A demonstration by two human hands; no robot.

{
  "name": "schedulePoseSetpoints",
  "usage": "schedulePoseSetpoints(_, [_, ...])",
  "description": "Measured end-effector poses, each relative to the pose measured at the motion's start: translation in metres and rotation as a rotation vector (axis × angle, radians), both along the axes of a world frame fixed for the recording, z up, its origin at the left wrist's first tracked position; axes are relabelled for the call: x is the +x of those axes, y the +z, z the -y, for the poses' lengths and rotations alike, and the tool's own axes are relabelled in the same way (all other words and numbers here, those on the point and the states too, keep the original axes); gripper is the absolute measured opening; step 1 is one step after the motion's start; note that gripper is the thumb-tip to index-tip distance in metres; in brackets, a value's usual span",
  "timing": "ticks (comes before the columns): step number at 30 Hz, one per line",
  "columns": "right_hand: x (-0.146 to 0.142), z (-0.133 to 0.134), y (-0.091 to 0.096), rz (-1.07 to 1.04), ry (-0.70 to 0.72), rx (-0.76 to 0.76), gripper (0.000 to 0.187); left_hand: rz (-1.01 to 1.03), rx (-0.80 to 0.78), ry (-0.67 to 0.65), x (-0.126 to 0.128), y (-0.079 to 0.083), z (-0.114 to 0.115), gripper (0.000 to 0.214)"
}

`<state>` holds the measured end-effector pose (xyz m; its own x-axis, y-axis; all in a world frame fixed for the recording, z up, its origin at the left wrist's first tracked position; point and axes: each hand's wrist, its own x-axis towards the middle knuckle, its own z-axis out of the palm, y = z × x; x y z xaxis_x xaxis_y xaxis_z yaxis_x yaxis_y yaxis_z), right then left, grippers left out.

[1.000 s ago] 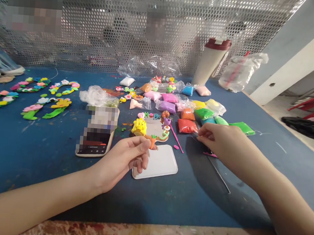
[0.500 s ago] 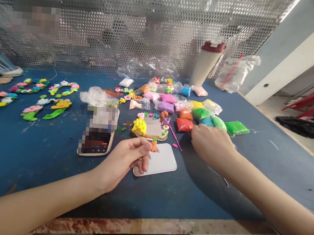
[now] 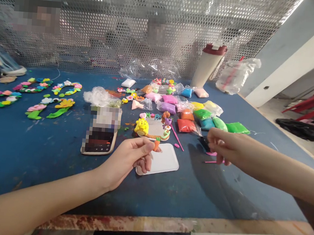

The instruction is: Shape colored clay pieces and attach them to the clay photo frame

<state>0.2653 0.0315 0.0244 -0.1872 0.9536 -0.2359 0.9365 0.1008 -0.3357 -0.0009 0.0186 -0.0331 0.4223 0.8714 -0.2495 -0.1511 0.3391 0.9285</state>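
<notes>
My left hand (image 3: pixel 133 155) pinches a small orange clay carrot (image 3: pixel 156 145) with a green top between thumb and forefinger. Under its fingers lies a white rounded board (image 3: pixel 167 160). Just beyond is a frame (image 3: pixel 156 128) edged with clay figures, among them a yellow spiky one (image 3: pixel 141 126). To the right, my right hand (image 3: pixel 220 146) is low over the table with fingers curled. At its fingertips are a black packet-like piece (image 3: pixel 204 143) and a thin pink tool (image 3: pixel 210 162); which of them it grips, if any, is hidden.
Bagged clay, including a red packet (image 3: pixel 186 125) and a green packet (image 3: pixel 237 128), lies behind my hands. A phone (image 3: pixel 101 138) is left of the frame. Decorated clay rings (image 3: pixel 34 85) lie far left. A tumbler (image 3: pixel 208 65) stands by the perforated metal screen (image 3: pixel 98 29).
My right hand has moved right and a little nearer from beside the red packet, and the black piece and pink tool now show. The left hand still holds the carrot.
</notes>
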Motion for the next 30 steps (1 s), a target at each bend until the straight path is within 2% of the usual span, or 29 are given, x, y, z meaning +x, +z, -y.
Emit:
schedulePoseSetpoints(3, [0.004, 0.007, 0.002, -0.08, -0.182, 0.044, 0.014, 0.002, -0.001, 0.007, 0.001, 0.0, 0.0, 0.035])
schedulePoseSetpoints(6, [-0.005, 0.014, 0.003, -0.276, -0.171, 0.206, 0.012, -0.004, 0.002, 0.008, 0.001, 0.001, -0.001, 0.036])
schedulePoseSetpoints(9, [-0.022, 0.016, 0.002, -0.632, -0.137, 0.243, 0.029, -0.01, 0.005, 0.007, 0.001, 0.001, -0.001, 0.037])
schedulePoseSetpoints(12, [-0.043, 0.011, 0.001, -0.994, -0.144, 0.091, 0.022, -0.01, 0.007, -0.004, 0.001, 0.001, -0.001, 0.035])
schedulePoseSetpoints(15, [-0.061, 0.0, -0.003, -1.286, -0.207, -0.293, 0.01, 0.002, 0.015, -0.016, 0.0, 0.0, -0.001, 0.032])
schedulePoseSetpoints(17, [-0.07, -0.006, -0.008, -1.383, -0.24, -0.523, 0.008, 0.01, 0.013, -0.018, -0.001, 0.001, -0.001, 0.03])
schedulePoseSetpoints(19, [-0.076, -0.01, -0.015, -1.408, -0.212, -0.657, 0.011, 0.025, 0.0, -0.016, -0.001, 0.002, -0.001, 0.029])
schedulePoseSetpoints(23, [-0.082, -0.006, -0.028, -1.397, -0.092, -0.764, 0.023, 0.073, -0.036, -0.015, -0.001, 0.002, -0.001, 0.027])
schedulePoseSetpoints(30, [-0.089, 0.0, -0.039, -1.524, -0.137, -0.789, 0.018, 0.053, -0.025, -0.044, 0.001, 0.003, -0.001, 0.03])
